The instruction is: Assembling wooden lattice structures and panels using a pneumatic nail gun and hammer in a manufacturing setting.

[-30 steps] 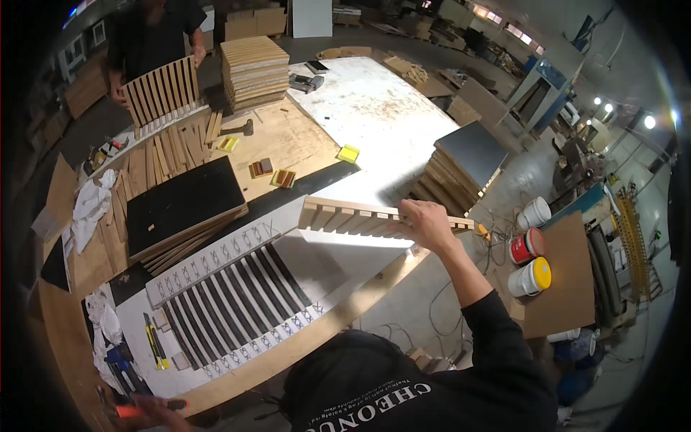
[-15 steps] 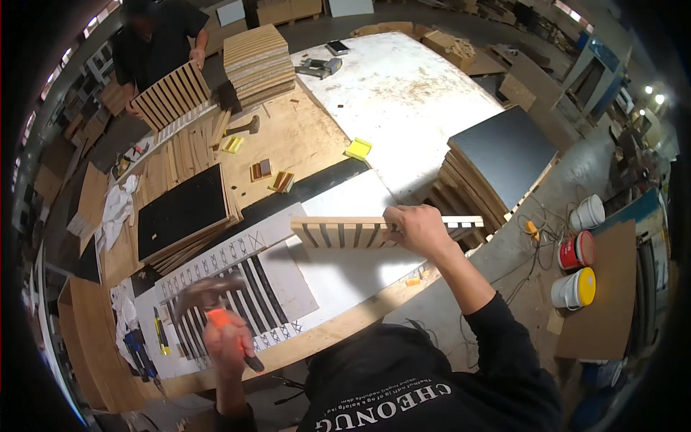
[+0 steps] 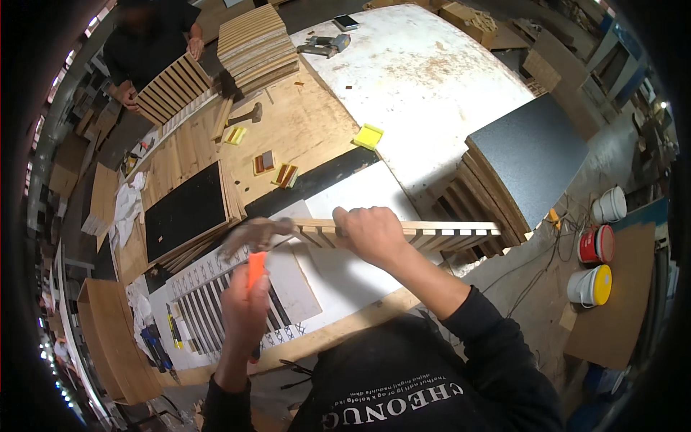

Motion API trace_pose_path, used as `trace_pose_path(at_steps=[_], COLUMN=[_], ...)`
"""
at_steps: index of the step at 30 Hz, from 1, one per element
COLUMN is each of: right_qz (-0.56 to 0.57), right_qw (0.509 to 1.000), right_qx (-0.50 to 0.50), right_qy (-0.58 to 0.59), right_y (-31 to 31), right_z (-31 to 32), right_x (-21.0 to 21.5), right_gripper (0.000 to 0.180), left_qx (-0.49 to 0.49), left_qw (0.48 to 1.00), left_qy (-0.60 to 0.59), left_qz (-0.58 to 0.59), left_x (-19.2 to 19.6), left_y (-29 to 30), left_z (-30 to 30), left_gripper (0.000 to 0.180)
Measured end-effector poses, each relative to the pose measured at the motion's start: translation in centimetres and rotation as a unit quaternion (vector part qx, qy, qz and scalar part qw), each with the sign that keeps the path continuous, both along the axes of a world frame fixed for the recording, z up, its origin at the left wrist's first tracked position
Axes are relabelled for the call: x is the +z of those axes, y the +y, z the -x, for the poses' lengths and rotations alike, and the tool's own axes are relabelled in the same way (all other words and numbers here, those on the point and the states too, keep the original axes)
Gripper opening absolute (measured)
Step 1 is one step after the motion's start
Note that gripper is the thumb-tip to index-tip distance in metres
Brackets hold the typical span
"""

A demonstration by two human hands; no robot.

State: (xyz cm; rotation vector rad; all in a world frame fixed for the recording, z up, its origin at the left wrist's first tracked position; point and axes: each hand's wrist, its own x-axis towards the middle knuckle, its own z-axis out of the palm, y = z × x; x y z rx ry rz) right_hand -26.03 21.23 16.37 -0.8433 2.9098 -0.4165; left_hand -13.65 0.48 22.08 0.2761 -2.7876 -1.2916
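Note:
My left hand (image 3: 243,306) is closed round the orange grip of a hammer (image 3: 258,268), whose blurred head is close to the left end of a slatted wooden panel (image 3: 450,232). Whether the two touch, I cannot tell. My right hand (image 3: 371,232) grips the panel's top edge near its left part, holding it on edge over a white board (image 3: 345,270). Dark gaps show between its slats. Below my left hand's side lies a sheet with dark strips and crossed marks (image 3: 205,309).
Across the bench a co-worker (image 3: 155,43) holds another slatted panel (image 3: 173,90). Stacks of panels stand at the far left (image 3: 259,47) and right, the latter under a dark board (image 3: 529,158). A second hammer (image 3: 248,113), a nail gun (image 3: 324,45) and paint buckets (image 3: 592,284) are around.
My left hand has brought the hammer up and right, toward the panel's left end. My right hand has slid left along the panel, and the panel has shifted slightly right.

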Motion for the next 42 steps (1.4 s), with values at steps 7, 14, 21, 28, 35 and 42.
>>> trace_pose_path(at_steps=[7, 14, 21, 28, 35, 42], right_qz=[0.268, 0.833, 0.862, 0.768, 0.421, 0.040], right_qw=[0.961, 0.551, 0.455, 0.491, 0.861, 0.955], right_qx=[-0.033, -0.046, -0.181, -0.328, -0.202, -0.127], right_qy=[-0.058, -0.026, -0.128, -0.246, -0.202, 0.263], right_y=[3.3, 5.9, 8.4, 11.7, 12.3, 12.4], right_z=[1.3, -0.4, -8.9, -17.0, -18.4, -9.2], right_x=[11.8, 4.0, -4.6, -14.8, -0.5, 3.8], right_gripper=[0.044, 0.065, 0.077, 0.061, 0.048, 0.058], left_qx=[0.151, -0.025, -0.150, -0.377, -0.525, -0.450], left_qw=[0.950, 0.936, 0.945, 0.924, 0.840, 0.872], left_qy=[0.050, 0.191, 0.075, 0.049, 0.135, 0.191], left_qz=[-0.270, -0.294, -0.282, 0.036, -0.014, -0.014], left_x=[-4.3, -1.6, -0.8, 1.0, -2.8, -4.8], left_y=[-3.1, 0.9, 2.1, 8.7, 9.6, 9.3], left_z=[0.4, 4.6, 9.1, 12.9, 15.2, 15.1], left_gripper=[0.016, 0.045, 0.032, 0.024, 0.033, 0.026])
